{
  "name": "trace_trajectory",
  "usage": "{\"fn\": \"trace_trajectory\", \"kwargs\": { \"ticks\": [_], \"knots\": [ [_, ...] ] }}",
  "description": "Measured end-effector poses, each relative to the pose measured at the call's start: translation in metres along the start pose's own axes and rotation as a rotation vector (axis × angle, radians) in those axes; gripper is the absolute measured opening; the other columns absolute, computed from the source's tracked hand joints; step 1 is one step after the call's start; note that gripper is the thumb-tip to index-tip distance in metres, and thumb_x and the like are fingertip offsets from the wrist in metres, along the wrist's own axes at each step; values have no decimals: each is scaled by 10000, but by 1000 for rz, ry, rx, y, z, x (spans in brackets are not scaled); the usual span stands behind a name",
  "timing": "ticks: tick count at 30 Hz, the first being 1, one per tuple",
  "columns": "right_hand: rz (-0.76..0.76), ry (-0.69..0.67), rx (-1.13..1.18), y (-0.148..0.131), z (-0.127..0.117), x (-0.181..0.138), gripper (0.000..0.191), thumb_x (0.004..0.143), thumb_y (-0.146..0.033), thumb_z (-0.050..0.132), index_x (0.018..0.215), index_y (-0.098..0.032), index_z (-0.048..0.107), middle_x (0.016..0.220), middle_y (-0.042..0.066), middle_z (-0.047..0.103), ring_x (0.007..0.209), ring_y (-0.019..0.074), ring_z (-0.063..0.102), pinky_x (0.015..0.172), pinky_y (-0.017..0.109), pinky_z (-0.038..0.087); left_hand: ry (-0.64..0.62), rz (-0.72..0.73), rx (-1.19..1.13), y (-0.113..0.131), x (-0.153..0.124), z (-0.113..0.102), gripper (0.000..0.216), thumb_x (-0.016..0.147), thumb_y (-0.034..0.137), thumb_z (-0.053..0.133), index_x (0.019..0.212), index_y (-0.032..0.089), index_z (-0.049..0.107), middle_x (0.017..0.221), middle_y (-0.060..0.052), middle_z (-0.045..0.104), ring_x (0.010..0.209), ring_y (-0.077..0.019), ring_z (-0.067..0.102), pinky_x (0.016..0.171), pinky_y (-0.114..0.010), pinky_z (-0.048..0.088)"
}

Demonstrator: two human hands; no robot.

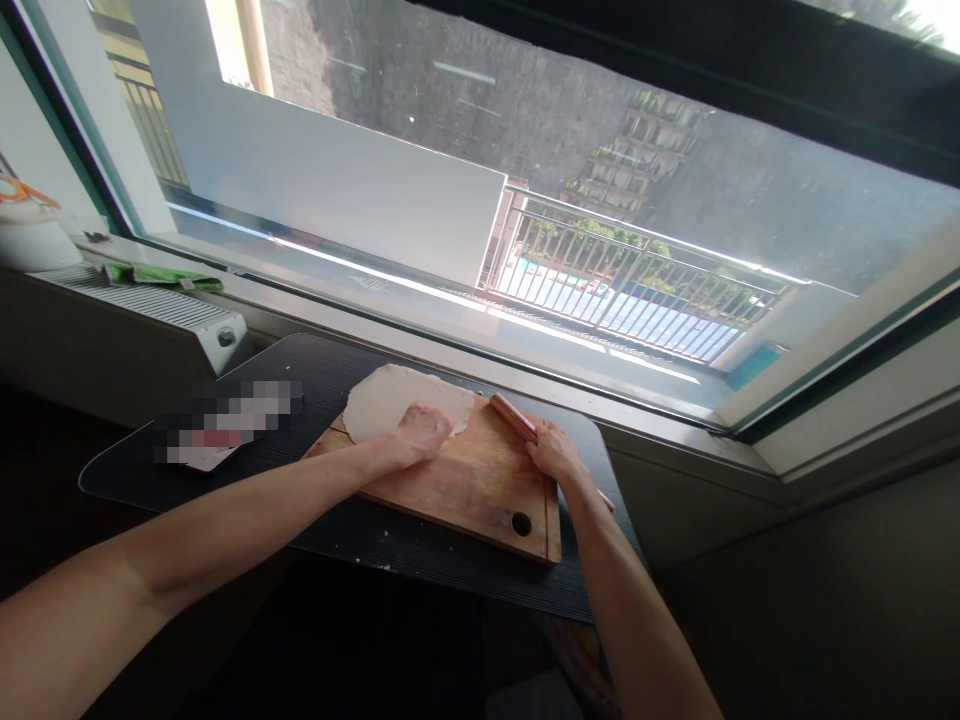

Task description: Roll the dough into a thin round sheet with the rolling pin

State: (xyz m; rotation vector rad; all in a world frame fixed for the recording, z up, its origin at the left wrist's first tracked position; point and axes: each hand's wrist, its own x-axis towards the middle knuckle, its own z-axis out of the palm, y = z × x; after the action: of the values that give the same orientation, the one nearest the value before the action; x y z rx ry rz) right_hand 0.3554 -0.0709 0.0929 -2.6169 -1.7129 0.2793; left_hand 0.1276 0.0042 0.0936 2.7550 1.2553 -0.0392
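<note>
A flat, pale sheet of dough (pixel 386 397) lies over the far left corner of a wooden cutting board (pixel 480 490). My left hand (pixel 421 432) rests palm down on the near edge of the dough, fingers curled. My right hand (pixel 555 452) grips a reddish wooden rolling pin (pixel 514 416) that lies at the board's far right edge, next to the dough. The board sits on a dark table (pixel 420 555) under a window.
A blurred flat object (pixel 225 420) lies on the table to the left of the board. A white radiator (pixel 150 305) with a green cloth (pixel 161 275) stands at the left. The window sill (pixel 450 340) runs close behind the board. The table's right edge drops off near my right arm.
</note>
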Motion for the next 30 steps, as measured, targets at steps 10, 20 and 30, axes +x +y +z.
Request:
{"fn": "trace_trajectory", "kwargs": {
  "ticks": [10,20,30],
  "knots": [
    [-25,9,-6,1,2,3,439,982,-256,463,1390,-140,576,1350,178,617,1215,301,600,978,353,447,2,264,-70,-1,-57,-5,165,803,189,582,870,192,733,987,-133,756,944,-289,705,853,-374,521],
    [-345,28,62,22,7,-20,244,939,-226,541,1142,-221,676,1117,58,644,975,181,601,880,269,433,43,282,-299,-26,-84,16,151,860,362,649,911,241,724,1004,-61,736,967,-230,681,902,-338,501],
    [-261,10,52,-25,14,-22,452,1015,-428,454,1415,-243,551,1482,103,511,1369,278,438,1131,413,311,305,84,-232,-70,-57,53,195,895,304,582,992,195,711,1177,-113,690,1153,-274,600,1081,-434,426]
  ]
}}
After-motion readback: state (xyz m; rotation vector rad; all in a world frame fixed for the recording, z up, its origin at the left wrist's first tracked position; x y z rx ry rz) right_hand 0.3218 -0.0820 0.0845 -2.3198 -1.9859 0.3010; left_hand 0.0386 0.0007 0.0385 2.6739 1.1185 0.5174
